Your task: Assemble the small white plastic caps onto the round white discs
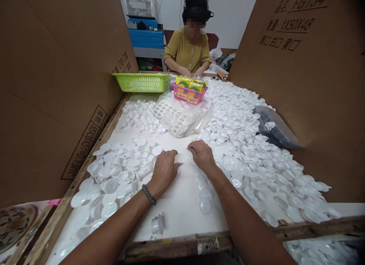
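My left hand [164, 169] and my right hand [202, 154] meet at the middle of a white table [182, 215]. Both are curled, and together they pinch a small round white plastic disc [184, 158] between their fingertips. A beaded bracelet [148, 194] circles my left wrist. To the left of my left hand lies a heap of white plastic discs [114, 177]. A far bigger heap of the same discs [256, 158] spreads to the right of my right hand. One spool-like white piece [157, 224] lies alone near the front edge.
Tall cardboard sheets [51, 86] wall both sides. A clear plastic bag [178, 116], a pink basket [188, 92] and a green basket [142, 82] sit farther back. A person in a yellow shirt [188, 52] works at the far end. A dark bag [273, 128] lies right.
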{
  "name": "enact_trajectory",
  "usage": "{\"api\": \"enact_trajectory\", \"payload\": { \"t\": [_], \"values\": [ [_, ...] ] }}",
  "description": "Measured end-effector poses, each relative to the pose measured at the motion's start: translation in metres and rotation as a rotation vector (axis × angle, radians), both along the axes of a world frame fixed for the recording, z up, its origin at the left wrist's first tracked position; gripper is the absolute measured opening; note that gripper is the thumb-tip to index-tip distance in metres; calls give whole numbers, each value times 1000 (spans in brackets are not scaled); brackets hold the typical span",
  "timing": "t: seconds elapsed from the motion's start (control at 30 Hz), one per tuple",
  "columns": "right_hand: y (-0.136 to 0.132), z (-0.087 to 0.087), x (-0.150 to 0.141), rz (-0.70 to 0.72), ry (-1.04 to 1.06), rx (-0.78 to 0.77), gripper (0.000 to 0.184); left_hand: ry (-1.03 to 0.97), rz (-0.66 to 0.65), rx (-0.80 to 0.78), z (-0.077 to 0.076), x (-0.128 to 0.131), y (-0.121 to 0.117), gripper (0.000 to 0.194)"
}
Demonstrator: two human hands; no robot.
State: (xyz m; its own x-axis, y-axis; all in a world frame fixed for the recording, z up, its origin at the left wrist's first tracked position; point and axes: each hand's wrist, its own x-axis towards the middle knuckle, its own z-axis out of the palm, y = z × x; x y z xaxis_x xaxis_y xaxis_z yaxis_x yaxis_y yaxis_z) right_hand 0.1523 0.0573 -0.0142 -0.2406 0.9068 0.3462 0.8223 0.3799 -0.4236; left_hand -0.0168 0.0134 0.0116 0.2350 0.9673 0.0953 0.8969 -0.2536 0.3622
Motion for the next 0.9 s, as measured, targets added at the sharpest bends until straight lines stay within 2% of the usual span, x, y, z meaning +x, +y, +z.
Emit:
{"api": "enact_trajectory", "payload": {
  "t": [0.13, 0.3, 0.5, 0.63, 0.77, 0.9],
  "values": [
    [-13, 5, 2, 54, -33, -72, 19, -168, -25, -61, -13, 16, 2, 30],
    [-24, 10, -4, 146, -102, -83, 28, -324, 22, -98, -28, 21, 6, 36],
    [-27, 16, -11, 186, -273, -60, 33, -373, 47, -120, -27, 22, 6, 27],
    [-31, 18, -14, 142, -341, -34, 31, -363, 59, -125, -27, 22, 6, 25],
    [-31, 16, -19, 149, -373, -9, 29, -354, 51, -112, -28, 21, 5, 25],
    [-30, 11, -17, 157, -310, 16, 29, -376, 40, -98, -30, 20, 4, 26]
  ]
}}
